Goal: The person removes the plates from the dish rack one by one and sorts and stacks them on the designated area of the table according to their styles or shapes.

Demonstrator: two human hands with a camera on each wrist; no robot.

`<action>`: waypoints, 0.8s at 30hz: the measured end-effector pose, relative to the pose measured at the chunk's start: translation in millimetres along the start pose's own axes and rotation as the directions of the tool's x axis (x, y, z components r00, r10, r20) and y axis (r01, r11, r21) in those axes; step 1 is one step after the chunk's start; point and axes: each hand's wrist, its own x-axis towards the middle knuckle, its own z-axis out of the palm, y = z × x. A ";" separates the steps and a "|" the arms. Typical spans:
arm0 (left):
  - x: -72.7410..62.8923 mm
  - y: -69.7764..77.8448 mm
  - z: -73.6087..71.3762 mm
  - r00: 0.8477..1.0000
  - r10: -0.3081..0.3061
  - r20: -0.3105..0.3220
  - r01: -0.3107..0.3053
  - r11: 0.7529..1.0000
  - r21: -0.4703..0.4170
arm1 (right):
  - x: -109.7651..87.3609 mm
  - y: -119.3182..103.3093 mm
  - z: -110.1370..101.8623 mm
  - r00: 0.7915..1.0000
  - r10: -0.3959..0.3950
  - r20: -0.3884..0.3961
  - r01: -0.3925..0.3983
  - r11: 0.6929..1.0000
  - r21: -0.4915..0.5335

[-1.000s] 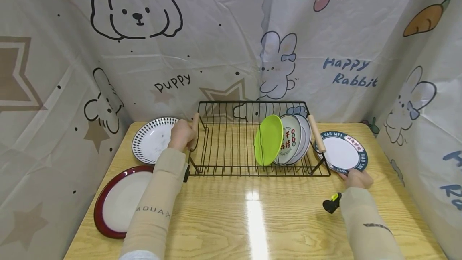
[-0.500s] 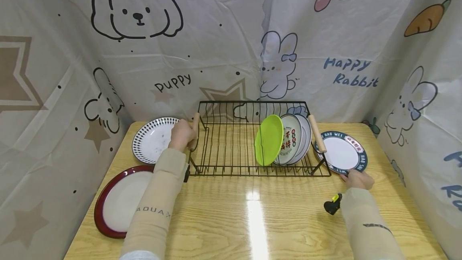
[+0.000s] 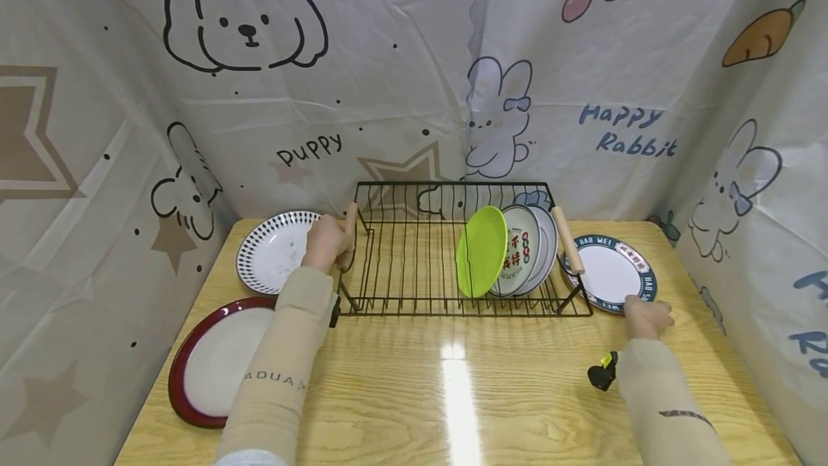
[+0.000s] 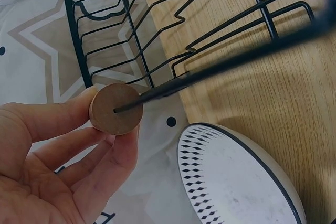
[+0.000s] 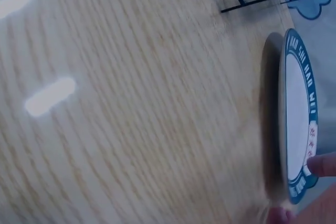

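Note:
My left hand (image 3: 326,241) grips the wooden handle (image 4: 116,109) at the left end of a black wire dish rack (image 3: 414,306). Thumb and fingers wrap round the handle in the left wrist view. At the rack's right, a white plate with a dark teal lettered rim (image 3: 608,275) lies on the table. My right hand (image 3: 649,317) is at this plate's front right edge, fingers spread. One fingertip (image 5: 321,164) overlaps the printed rim in the right wrist view, and another finger sits lower, off the edge.
A green plate (image 3: 481,254), a plate with printed characters (image 3: 517,236) and a white plate (image 3: 548,243) stand in the rack's right part. On the left lie a diamond-patterned dish (image 3: 272,254) and a red-rimmed plate (image 3: 223,362). Printed cloth (image 3: 401,70) hangs behind.
My right hand has shifted slightly right along the teal-rimmed plate's edge and loosened from it; the plate's near edge sits a little lower. My left hand stays on the handle.

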 end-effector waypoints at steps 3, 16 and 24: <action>-0.1 -0.2 0.3 1.000 -0.005 0.006 0.005 1.000 -0.002 | -9.2 -8.4 -2.7 0.992 -0.124 -0.033 0.120 0.988 -0.100; -2.2 4.0 -0.7 1.000 0.008 0.005 -0.009 1.000 0.002 | -49.1 -65.8 -7.6 0.740 -0.670 0.055 0.667 0.721 -0.187; -1.3 0.8 -0.7 1.000 0.018 -0.002 -0.018 0.999 0.033 | -80.1 -78.0 9.5 0.493 -0.865 0.091 0.867 0.497 0.027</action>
